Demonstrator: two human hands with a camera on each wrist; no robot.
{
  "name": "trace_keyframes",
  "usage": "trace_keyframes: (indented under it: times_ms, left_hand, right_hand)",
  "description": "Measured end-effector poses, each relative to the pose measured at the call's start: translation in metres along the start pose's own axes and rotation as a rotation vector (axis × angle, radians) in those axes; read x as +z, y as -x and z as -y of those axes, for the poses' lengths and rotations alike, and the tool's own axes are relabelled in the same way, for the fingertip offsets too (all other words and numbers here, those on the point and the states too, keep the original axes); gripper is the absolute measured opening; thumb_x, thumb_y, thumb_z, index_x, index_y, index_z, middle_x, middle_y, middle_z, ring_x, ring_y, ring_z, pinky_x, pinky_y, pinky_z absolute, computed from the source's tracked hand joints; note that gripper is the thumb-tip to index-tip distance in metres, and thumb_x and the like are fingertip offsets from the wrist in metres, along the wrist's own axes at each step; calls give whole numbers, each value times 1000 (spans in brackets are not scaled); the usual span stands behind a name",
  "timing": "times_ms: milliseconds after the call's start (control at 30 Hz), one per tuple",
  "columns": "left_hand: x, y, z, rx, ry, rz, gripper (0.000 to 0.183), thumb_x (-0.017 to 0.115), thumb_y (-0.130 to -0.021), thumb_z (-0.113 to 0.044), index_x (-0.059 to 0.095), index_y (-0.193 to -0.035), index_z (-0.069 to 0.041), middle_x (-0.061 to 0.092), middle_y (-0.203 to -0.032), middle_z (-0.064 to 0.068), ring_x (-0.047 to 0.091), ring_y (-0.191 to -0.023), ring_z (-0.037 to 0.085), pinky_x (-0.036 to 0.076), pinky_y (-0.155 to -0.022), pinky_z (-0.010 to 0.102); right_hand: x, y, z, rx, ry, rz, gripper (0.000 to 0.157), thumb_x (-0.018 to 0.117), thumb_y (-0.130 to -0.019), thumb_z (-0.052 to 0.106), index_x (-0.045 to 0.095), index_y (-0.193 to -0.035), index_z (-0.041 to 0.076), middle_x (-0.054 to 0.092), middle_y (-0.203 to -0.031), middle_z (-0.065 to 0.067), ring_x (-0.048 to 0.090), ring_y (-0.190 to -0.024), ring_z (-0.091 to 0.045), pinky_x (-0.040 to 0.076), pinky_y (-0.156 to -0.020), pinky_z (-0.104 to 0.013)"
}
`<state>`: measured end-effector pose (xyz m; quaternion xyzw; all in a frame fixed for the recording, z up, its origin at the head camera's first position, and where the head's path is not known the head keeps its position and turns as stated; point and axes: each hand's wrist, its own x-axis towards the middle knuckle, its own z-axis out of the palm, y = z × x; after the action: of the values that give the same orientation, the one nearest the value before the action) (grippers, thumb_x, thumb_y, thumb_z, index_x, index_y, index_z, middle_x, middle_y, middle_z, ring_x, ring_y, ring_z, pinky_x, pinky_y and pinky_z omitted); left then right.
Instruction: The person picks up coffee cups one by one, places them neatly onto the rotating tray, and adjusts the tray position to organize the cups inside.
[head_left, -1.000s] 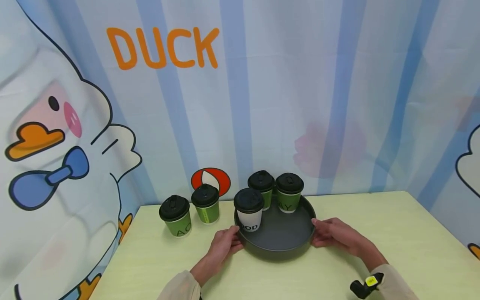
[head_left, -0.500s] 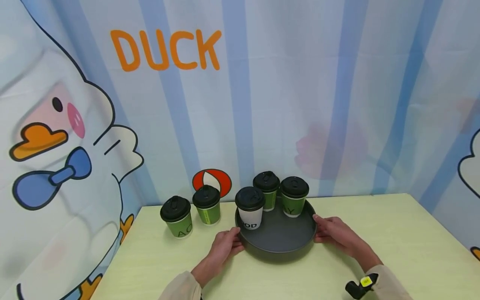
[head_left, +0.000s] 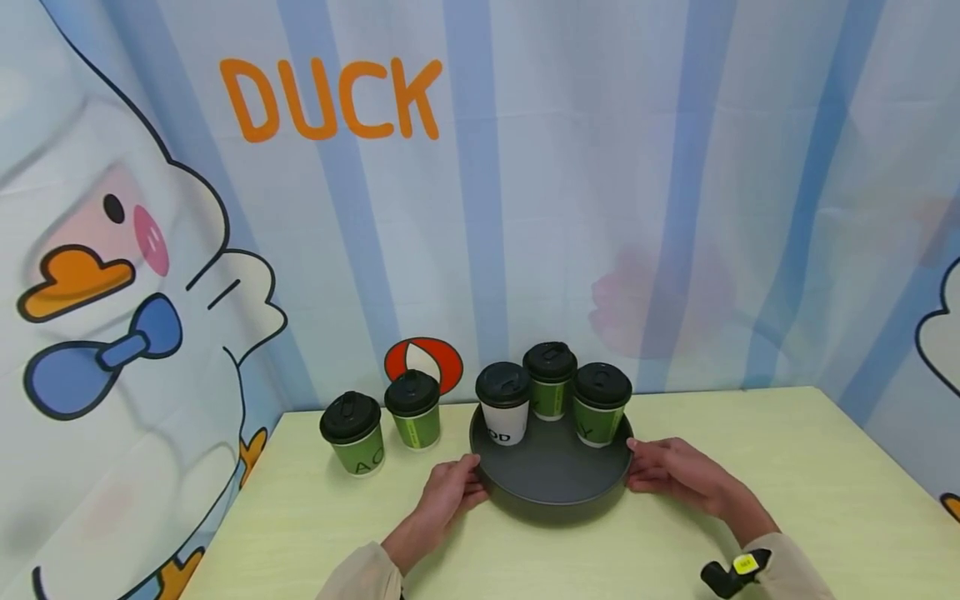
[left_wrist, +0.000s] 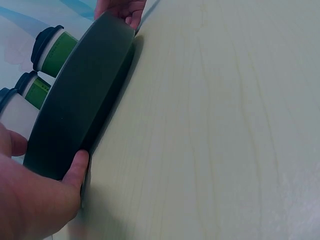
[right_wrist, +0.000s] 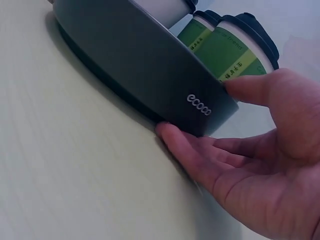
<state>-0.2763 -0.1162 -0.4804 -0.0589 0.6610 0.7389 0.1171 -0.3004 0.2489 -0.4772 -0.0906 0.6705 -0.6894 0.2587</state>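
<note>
A round dark grey tray [head_left: 555,475] with a raised rim sits low over the table, marked "ecoco" on its side in the right wrist view. On it stand a white paper cup [head_left: 506,423], a green paper cup [head_left: 550,400] behind, and another green cup [head_left: 599,423] at the right, all with black lids. My left hand [head_left: 447,490] grips the tray's left side, thumb at the rim and fingers low on the wall. At the opposite side my right hand [head_left: 678,473] pinches it, with the thumb [right_wrist: 247,89] on the rim and fingertips at the lower edge.
Two more green lidded cups, one nearer [head_left: 358,450] and one farther back [head_left: 417,427], stand left of the tray. The pale yellow table [head_left: 810,475] ends at a duck-printed curtain [head_left: 555,183] behind.
The cups have shifted clockwise around the tray: the white one backward, the rear green one rightward, the right green one right and toward me. Both hands stay nearly in place at the sides.
</note>
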Motion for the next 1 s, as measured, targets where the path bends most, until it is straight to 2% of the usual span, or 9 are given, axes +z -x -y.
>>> trace_keyframes:
  times_ms: [133,333,433,600,833,1000]
  left_hand:
    - [0,-1,0,-2,1,0,42,52,-94,-27,48,-115,9,53,-96,12,57,-82,16,55,-84,33]
    - [0,-1,2,-4,-4,-8,42,52,-94,-27,48,-115,9,53,-96,12,57,-82,16,55,-84,33]
    - [-1,-3,3,2,-2,-4,40,52,-94,-25,48,-113,9,52,-95,12,57,-81,17,55,-84,34]
    - [-2,-5,3,16,7,10,36,52,-94,-23,49,-109,9,52,-95,14,57,-81,18,55,-84,36]
    - [0,0,1,5,9,3,37,52,-94,-25,49,-110,8,51,-94,12,57,-80,17,55,-83,34]
    - [-1,-1,1,7,12,10,35,51,-95,-24,50,-109,8,51,-93,12,56,-80,17,55,-84,35]
  right_hand:
    - [1,-2,-1,-27,-30,-37,60,50,-100,29,37,-130,-22,64,-107,-20,65,-99,-23,50,-94,-40]
    - [0,-1,-2,-17,-18,4,52,51,-100,25,45,-123,-21,65,-103,-20,65,-98,-26,51,-93,-40]
    - [0,0,-2,-11,-21,12,54,52,-99,26,42,-126,-21,64,-105,-21,64,-101,-28,49,-95,-41]
    - [0,-1,-3,-18,-59,-23,62,51,-100,28,34,-132,-22,62,-108,-20,64,-101,-25,48,-97,-41]
    - [1,-1,-5,-8,-74,-29,61,54,-98,28,38,-128,-22,63,-105,-21,65,-98,-24,49,-95,-39]
    - [1,-1,-5,-6,-64,-42,63,54,-98,30,36,-130,-22,62,-107,-21,65,-99,-25,49,-95,-39]
